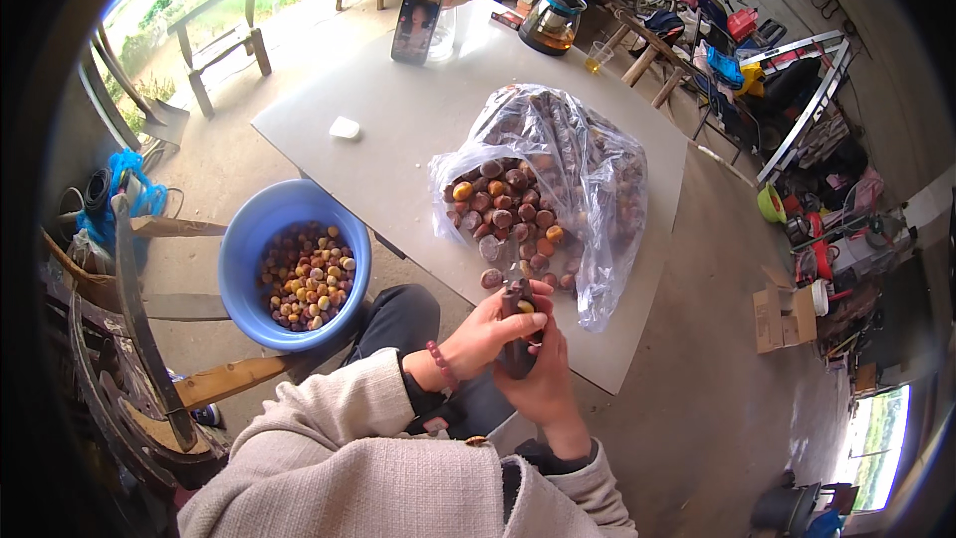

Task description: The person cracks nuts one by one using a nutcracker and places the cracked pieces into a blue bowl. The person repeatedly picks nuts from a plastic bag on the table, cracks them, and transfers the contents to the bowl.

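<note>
Both of my hands meet at the near edge of the table, below an open plastic bag [526, 123] of dark brown nuts that look like chestnuts [502, 218]. My left hand [478, 332] has a beaded bracelet at the wrist and lies against a dark-handled tool [514, 302], whose metal part points towards the nuts. My right hand [541, 381] is closed around the lower part of that handle. A yellowish nut [526, 307] shows between the fingers; which hand grips it is unclear. To the left, a blue plastic basin [233, 269] holds many yellow and brown nuts [310, 276].
On the table [358, 179] are a small white object [344, 128], a propped phone [415, 28], a glass teapot [553, 21] and a plastic cup [598, 57]. A wooden chair [138, 329] stands at the left. Clutter and a cardboard box [784, 314] lie to the right.
</note>
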A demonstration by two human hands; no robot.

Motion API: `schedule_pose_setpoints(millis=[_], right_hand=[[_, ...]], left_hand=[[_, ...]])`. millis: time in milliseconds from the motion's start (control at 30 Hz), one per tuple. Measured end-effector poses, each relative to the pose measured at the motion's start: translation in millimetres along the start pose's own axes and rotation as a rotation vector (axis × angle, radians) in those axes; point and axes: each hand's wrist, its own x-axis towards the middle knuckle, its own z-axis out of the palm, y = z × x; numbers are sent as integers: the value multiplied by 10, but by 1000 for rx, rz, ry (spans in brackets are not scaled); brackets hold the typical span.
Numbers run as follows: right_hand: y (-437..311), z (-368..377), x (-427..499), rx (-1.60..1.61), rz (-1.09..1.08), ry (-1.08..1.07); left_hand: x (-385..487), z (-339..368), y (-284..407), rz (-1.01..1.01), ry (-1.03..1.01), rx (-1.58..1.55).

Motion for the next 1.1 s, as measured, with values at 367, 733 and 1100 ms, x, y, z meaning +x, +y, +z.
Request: schedule_pose_setpoints(millis=[367,733,1100], right_hand=[[3,244,-25,-308,-44,91],[15,264,-68,-421,-72,71],[18,330,-116,-418,-64,69]], left_hand=[[-47,106,-39,74,281,-50],[1,11,-177,192,246,-90],[36,-45,-155,168,234,71]])
